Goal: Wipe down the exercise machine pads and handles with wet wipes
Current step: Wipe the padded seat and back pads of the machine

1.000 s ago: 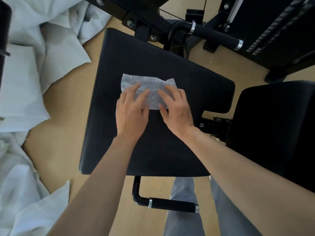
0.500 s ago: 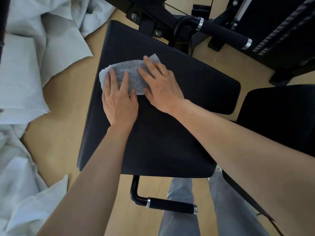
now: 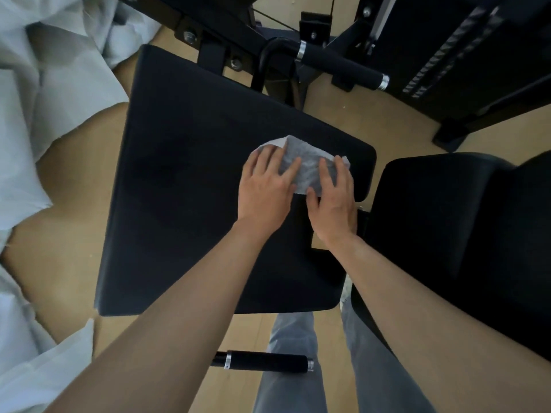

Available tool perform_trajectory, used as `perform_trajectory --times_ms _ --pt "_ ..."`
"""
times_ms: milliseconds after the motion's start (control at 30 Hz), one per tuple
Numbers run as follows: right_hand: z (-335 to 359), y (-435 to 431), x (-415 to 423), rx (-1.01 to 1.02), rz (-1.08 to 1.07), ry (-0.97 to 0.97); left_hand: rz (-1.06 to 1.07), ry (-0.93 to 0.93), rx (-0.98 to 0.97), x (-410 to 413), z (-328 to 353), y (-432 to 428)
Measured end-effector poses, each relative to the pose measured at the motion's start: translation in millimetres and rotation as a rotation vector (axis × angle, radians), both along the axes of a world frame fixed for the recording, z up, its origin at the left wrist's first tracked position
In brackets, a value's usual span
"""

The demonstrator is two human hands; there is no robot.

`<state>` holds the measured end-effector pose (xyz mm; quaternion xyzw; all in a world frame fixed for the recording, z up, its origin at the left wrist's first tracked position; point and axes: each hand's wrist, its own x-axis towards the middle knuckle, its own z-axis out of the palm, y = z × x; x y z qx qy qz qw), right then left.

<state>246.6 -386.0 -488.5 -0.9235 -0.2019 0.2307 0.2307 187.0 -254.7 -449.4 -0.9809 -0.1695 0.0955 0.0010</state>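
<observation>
Two hands lie flat on one wet wipe [image 3: 308,165]. The left hand [image 3: 265,192] and right hand [image 3: 334,207] sit side by side, fingers straight and slightly spread, pressing the sheet down rather than gripping it. The wipe is thin, white and crinkled, with one corner folded up at its far end. Its long axis runs from about 10 o'clock to 4 o'clock. It rests on the big pad [image 3: 185,198], out toward that pad's 3 o'clock edge.

This pad is matte black, smooth and roughly rectangular with rounded corners. A second black pad [image 3: 447,234] sits just beside it at 3 o'clock. I count two handles. One handle [image 3: 343,62] at 1 o'clock has a black foam grip with silver rings, and another handle [image 3: 268,362] of the same kind lies at 6 o'clock. Rumpled white sheets [image 3: 44,99] cover the tan floor [image 3: 74,234] from 7 to 11 o'clock.
</observation>
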Motion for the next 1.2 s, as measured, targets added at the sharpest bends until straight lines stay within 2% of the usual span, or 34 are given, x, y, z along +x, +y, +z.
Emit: perform_trajectory --times_ms 200,500,667,800,1100,1200 --pt "1 2 12 0.041 0.049 -0.048 0.034 -0.017 0.006 -2 0 12" --pt "17 83 47 0.135 0.355 -0.134 0.375 -0.097 0.048 -4 27 73" --pt "28 124 52 0.191 0.433 -0.151 0.504 -0.093 0.061 -7 36 98" --pt "24 113 54 0.202 0.38 -0.165 0.469 -0.098 0.039 -1 32 92" --pt "-1 14 37 0.05 0.01 -0.073 0.105 0.006 -0.008 28 0 22" --pt "-4 5 29 0.029 -0.023 -0.085 0.088 -0.004 -0.041 30 -5 15"
